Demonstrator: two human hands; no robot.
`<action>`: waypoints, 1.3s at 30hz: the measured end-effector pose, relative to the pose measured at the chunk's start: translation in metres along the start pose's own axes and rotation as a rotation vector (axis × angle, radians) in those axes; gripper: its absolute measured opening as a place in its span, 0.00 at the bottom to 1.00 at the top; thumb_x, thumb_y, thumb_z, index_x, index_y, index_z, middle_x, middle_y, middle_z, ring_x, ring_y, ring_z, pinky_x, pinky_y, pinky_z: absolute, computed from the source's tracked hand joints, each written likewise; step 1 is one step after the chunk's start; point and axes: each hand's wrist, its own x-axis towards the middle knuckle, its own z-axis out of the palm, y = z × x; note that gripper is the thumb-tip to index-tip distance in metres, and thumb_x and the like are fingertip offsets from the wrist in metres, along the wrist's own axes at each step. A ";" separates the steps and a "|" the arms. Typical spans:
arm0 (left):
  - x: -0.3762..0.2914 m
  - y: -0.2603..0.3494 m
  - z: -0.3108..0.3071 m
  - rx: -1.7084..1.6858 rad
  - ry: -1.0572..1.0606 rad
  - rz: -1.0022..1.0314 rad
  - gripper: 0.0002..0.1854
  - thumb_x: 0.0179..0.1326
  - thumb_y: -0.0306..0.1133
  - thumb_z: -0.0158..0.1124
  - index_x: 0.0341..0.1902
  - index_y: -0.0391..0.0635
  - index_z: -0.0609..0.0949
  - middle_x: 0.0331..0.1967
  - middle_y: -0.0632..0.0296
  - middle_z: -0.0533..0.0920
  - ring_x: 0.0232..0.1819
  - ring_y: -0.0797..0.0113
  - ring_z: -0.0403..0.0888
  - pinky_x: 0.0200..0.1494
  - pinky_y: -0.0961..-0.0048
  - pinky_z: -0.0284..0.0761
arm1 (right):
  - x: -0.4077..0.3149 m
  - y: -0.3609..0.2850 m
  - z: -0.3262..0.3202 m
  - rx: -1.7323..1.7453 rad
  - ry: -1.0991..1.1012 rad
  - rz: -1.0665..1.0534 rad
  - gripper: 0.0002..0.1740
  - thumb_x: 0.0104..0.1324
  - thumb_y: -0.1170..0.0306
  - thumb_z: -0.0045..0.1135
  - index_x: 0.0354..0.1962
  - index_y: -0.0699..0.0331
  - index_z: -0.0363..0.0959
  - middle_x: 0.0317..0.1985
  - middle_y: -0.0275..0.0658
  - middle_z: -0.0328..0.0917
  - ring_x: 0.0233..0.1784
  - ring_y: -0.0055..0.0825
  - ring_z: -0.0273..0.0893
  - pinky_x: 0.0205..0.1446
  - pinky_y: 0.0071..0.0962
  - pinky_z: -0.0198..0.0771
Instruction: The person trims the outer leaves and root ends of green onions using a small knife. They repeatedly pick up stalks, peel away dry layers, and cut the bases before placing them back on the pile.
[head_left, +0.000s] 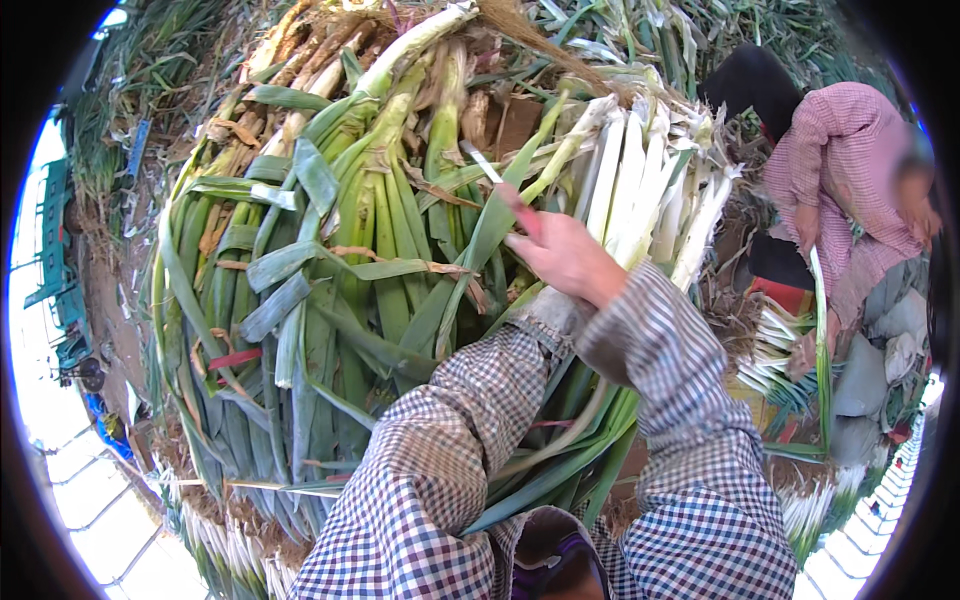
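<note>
My right hand grips a red-handled knife, its blade pointing up and to the left over a large pile of leeks or big green onions. Crossed beneath my right forearm, my left sleeve ends in a soiled greyish cuff or glove; the left hand itself is hidden there. White-stalked leeks with pale, stripped shanks lie just beyond my right hand. To the left, long green leeks with soil-stained bases fill the pile, some leaves folded across them. A loose green leaf runs close by the knife.
At the right sits a person in a pink checked garment, holding a single green onion beside a bunch of white-stalked onions. More onions lie at the lower left. Beyond them stands a teal vehicle.
</note>
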 end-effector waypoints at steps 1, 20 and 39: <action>-0.011 -0.007 -0.015 0.040 -0.102 0.053 0.14 0.55 0.37 0.59 0.41 0.41 0.78 0.41 0.50 0.80 0.48 0.57 0.79 0.51 0.62 0.76 | 0.018 -0.004 -0.001 -0.058 -0.051 -0.098 0.29 0.65 0.51 0.48 0.30 0.75 0.73 0.30 0.58 0.77 0.35 0.49 0.78 0.44 0.42 0.71; -0.065 -0.183 -0.210 0.049 -0.027 -0.364 0.33 0.54 0.59 0.60 0.45 0.36 0.76 0.41 0.43 0.80 0.46 0.49 0.80 0.50 0.61 0.75 | -0.041 -0.054 0.053 0.317 0.159 -0.066 0.22 0.63 0.57 0.54 0.36 0.73 0.68 0.28 0.51 0.75 0.35 0.36 0.76 0.42 0.37 0.68; -0.073 -0.198 -0.131 -0.344 0.558 -0.211 0.36 0.43 0.37 0.73 0.56 0.39 0.69 0.54 0.45 0.70 0.58 0.45 0.66 0.61 0.58 0.64 | -0.049 -0.070 0.086 0.252 0.223 0.158 0.21 0.63 0.56 0.54 0.37 0.69 0.69 0.26 0.54 0.75 0.31 0.48 0.77 0.39 0.42 0.70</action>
